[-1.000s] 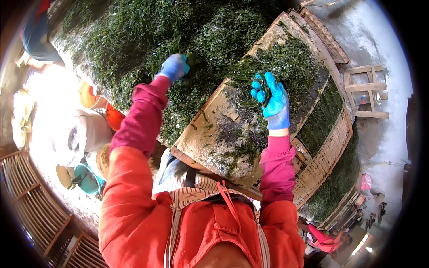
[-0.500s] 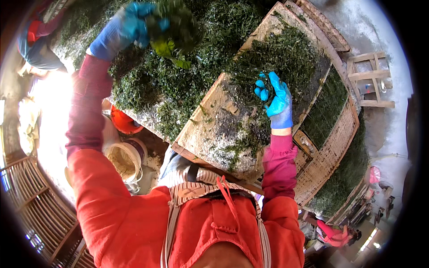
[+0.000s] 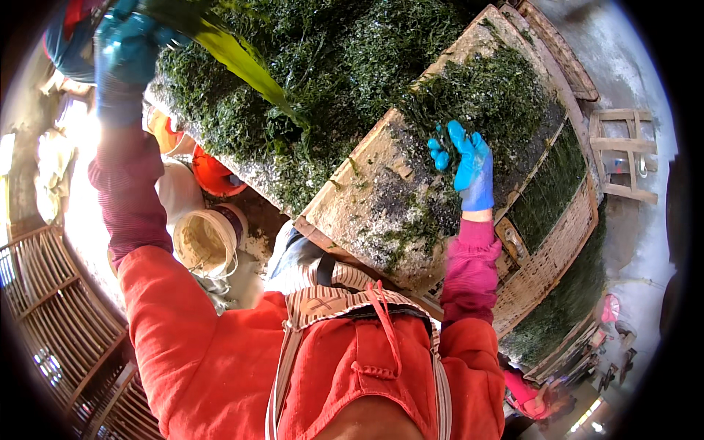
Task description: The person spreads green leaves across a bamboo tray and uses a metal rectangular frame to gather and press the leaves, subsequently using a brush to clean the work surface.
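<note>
My right hand (image 3: 473,161) over counter (image 3: 348,192), fingers (image 3: 459,135) half-curled, grip unclear. Beyond, seaweed pile (image 3: 506,92) toward counter's far corner: likely light, limp, slippery; best scooped underneath. Far left, my blurred left hand (image 3: 130,55) clutches clump trailing yellow-green frond (image 3: 246,66).

The person wears a loose, bright orange-red top (image 3: 187,348), its sleeves giving way to fine-striped undersleeves (image 3: 128,194) in deep magenta that gather toward the wrists. A red drawcord (image 3: 387,319) hangs at the chest, between pale striped straps (image 3: 283,370) joined to a brown-and-cream striped apron (image 3: 345,277) — a brownish patch (image 3: 320,304) there carries a cross. The right glove (image 3: 473,169) is turquoise over the fingers, soft blue at the cuff — the left glove (image 3: 126,66) seems to match, though blurred.
</note>
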The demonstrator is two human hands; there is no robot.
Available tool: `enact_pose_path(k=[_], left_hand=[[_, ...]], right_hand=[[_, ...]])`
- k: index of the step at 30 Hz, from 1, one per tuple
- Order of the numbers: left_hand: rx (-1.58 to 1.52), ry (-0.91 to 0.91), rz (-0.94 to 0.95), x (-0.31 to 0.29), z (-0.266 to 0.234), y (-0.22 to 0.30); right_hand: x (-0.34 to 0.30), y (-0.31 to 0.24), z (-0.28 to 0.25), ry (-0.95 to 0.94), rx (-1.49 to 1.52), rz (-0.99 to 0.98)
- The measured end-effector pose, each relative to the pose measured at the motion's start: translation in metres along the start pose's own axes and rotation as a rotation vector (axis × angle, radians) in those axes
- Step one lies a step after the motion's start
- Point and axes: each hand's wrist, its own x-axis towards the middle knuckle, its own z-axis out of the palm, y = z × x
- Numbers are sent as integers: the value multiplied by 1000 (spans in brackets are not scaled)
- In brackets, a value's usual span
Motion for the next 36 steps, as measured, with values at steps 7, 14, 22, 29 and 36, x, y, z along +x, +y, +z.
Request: enact_pose_path(k=[7,14,22,29,36], left_hand=[[367,-47,-82,4,-38,-1],[446,165,-488,-75,28,-33],[77,318,-596,-201,-11,-72],[-22,448,-609,-240,-24,-82],[-61,489,-637,-236,-17,-87]], right_hand=[[-9,-32,31,118,-1766,-737],[26,15,174,-658,-1861,-393],[74,117,216,-355,-1021,-860],[86,-3,144,-617,-103,4],[75,-15,95,-653,-99,99]])
